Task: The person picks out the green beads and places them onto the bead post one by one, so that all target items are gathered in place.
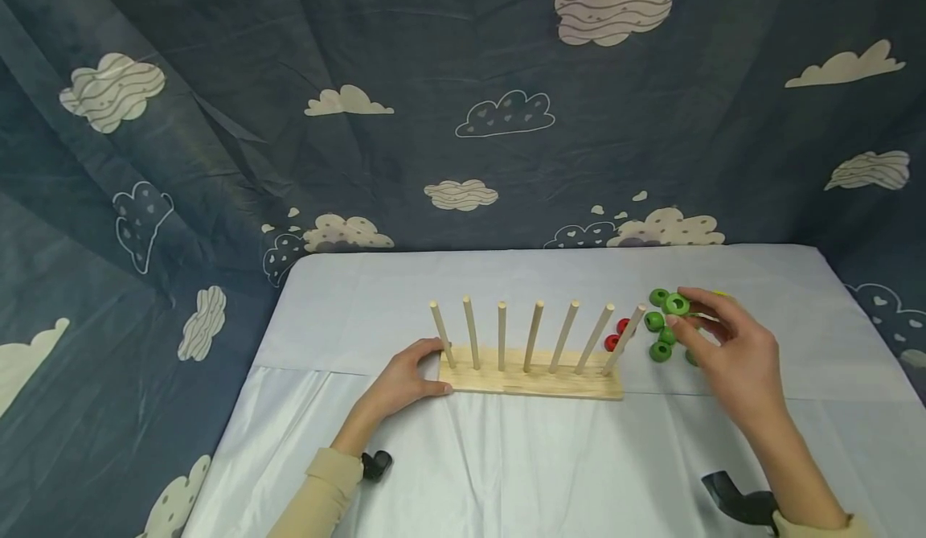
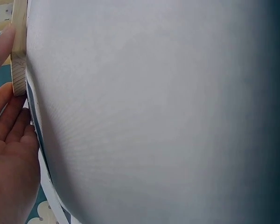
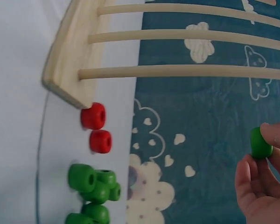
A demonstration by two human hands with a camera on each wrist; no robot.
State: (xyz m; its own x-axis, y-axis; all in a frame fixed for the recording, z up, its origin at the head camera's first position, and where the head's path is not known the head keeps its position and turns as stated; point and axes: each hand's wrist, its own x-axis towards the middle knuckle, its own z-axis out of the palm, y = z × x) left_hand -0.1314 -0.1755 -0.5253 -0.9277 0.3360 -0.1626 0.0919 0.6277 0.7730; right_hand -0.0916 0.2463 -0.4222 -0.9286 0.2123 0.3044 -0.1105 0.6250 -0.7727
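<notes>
A light wooden base with several upright pegs [image 1: 531,383] stands on the white cloth. My left hand [image 1: 402,377] holds its left end, thumb at the front edge and fingers toward the back; the left wrist view shows the end of the wood [image 2: 18,70] between thumb and fingers. Off to the right, my right hand [image 1: 745,353] pinches a green bead [image 3: 260,143] between thumb and fingertips, raised above the table. Below it lies a cluster of loose green beads [image 1: 660,351], partly hidden by that hand in the head view.
Two red beads [image 3: 100,141] lie just beyond the base's right end, partly behind the last peg in the head view. A bit of yellow [image 1: 720,293] shows behind the right hand. Dark cloud-patterned fabric [image 1: 463,152] hangs behind the white-covered table [image 1: 434,273].
</notes>
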